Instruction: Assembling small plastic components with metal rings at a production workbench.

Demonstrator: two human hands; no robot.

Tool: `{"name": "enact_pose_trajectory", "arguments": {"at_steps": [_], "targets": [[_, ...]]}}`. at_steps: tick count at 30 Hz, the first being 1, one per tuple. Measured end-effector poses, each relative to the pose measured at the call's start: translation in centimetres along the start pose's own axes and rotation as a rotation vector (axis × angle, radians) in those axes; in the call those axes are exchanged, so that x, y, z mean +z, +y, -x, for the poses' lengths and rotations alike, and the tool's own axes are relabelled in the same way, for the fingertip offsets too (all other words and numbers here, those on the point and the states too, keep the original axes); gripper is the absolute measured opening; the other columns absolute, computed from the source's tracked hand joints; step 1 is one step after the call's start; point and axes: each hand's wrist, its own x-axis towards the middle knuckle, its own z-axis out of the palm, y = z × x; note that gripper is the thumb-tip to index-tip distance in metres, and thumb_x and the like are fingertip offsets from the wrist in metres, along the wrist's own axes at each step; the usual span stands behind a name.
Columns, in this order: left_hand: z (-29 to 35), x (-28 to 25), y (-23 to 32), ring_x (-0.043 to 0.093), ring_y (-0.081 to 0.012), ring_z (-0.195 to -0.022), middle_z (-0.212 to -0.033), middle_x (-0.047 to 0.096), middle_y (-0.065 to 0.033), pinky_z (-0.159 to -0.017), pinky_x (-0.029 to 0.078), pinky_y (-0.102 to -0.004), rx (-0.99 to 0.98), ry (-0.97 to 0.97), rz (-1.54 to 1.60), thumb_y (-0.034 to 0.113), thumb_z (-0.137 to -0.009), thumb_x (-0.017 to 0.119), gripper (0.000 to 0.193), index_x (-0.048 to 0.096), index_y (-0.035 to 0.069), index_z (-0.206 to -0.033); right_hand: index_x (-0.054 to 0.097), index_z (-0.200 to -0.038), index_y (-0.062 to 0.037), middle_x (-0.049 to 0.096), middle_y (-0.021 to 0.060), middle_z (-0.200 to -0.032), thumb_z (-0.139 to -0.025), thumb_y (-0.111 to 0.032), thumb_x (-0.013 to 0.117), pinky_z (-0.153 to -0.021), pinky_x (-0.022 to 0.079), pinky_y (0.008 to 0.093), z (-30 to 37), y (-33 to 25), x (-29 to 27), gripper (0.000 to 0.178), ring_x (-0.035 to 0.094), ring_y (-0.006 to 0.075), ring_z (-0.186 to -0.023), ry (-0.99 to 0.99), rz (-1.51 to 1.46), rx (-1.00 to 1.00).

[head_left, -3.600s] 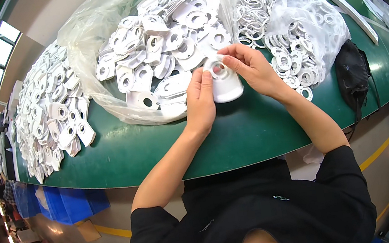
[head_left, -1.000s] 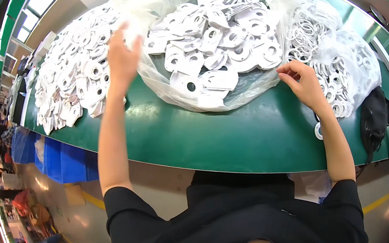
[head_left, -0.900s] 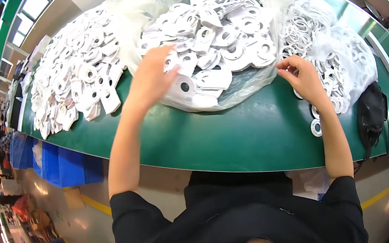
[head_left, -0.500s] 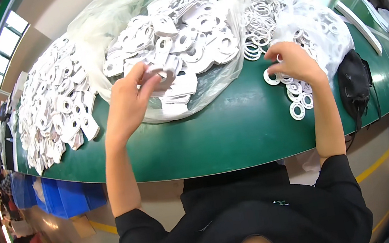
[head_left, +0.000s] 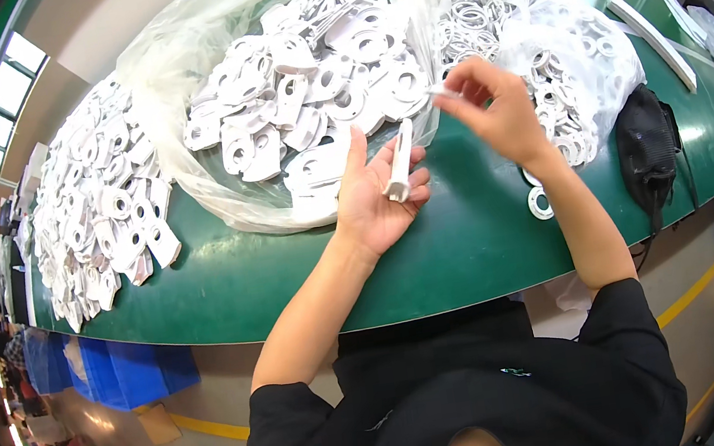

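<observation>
white plate part (head_left: 400,162), carried in the left hand (head_left: 375,205) above the front rim of the plastic bag (head_left: 160,86), is seen almost edge-on. a slim, pale, smooth body is shown, leaned slightly to the right at its far end, with a grey-shaded recess along its side and a broader, flared near end. its flat face is turned away (so whether a hole is cut in it cannot be told). the left palm is turned up, the thumb is held well apart, and the part is borne across the loosely curled fingers. by the right hand (head_left: 492,113), a small white piece (head_left: 442,90), thin in this view, is pinched between thumb and fingertips, near the bag's right side. inside the bag, white plates (head_left: 293,95) with round holes are heaped. to the right, white rings (head_left: 551,100) are piled, and 1 loose ring (head_left: 539,203) is seen on the green table (head_left: 229,286) beside the right forearm.
</observation>
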Motion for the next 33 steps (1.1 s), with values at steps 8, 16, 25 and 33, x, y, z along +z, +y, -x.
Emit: {"name": "enact_pose_trajectory", "arguments": {"at_steps": [8, 16, 25, 33], "targets": [[0.8, 1.5, -0.6, 0.053, -0.0173, -0.076, -0.099, 0.058, -0.0061, -0.055, 0.043, -0.0235, -0.011, -0.009, 0.054, 0.068, -0.086, 0.045, 0.065, 0.052, 0.011, -0.115, 0.062, -0.085, -0.0019, 0.064, 0.0061, -0.088, -0.078, -0.007, 0.073, -0.067, 0.05, 0.0256, 2.1, -0.4, 3.6, 0.013, 0.061, 0.0141, -0.076, -0.104, -0.14, -0.186], [0.4, 0.4, -0.4, 0.059, -0.0188, -0.102, -0.111, 0.059, -0.0073, -0.084, 0.051, -0.0371, 0.142, 0.267, -0.488, 0.044, -0.1, 0.038, 0.044, 0.05, 0.007, -0.122, 0.069, -0.087, -0.0063, 0.067, 0.0068, -0.084, -0.081, -0.015, 0.07, -0.068, 0.05, 0.031, 1.6, 0.6, 2.8, 0.011, 0.062, 0.023, -0.084, -0.232, -0.046, -0.415], [0.6, 1.7, -0.1, 0.058, -0.028, -0.108, -0.131, 0.052, -0.0139, -0.086, 0.054, -0.0444, 0.1, 0.048, -0.233, 0.04, -0.099, 0.04, 0.047, 0.041, 0.004, -0.13, 0.067, -0.095, -0.0026, 0.065, 0.0112, -0.094, -0.081, -0.013, 0.067, -0.08, 0.046, 0.0347, 0.6, 6.8, 1.7, 0.017, 0.058, 0.0271, -0.095, 0.034, 0.593, -0.183], [0.4, 1.1, -0.2, 0.06, -0.0297, -0.108, -0.128, 0.053, -0.0156, -0.077, 0.057, -0.0377, 0.115, 0.101, -0.492, 0.017, -0.096, 0.048, 0.04, 0.038, 0.001, -0.131, 0.067, -0.097, 0.0015, 0.068, 0.007, -0.086, -0.086, -0.015, 0.064, -0.067, 0.047, 0.029, -0.7, 5.4, 0.1, 0.02, 0.059, 0.0157, -0.072, 0.151, 0.234, 0.123]]}}
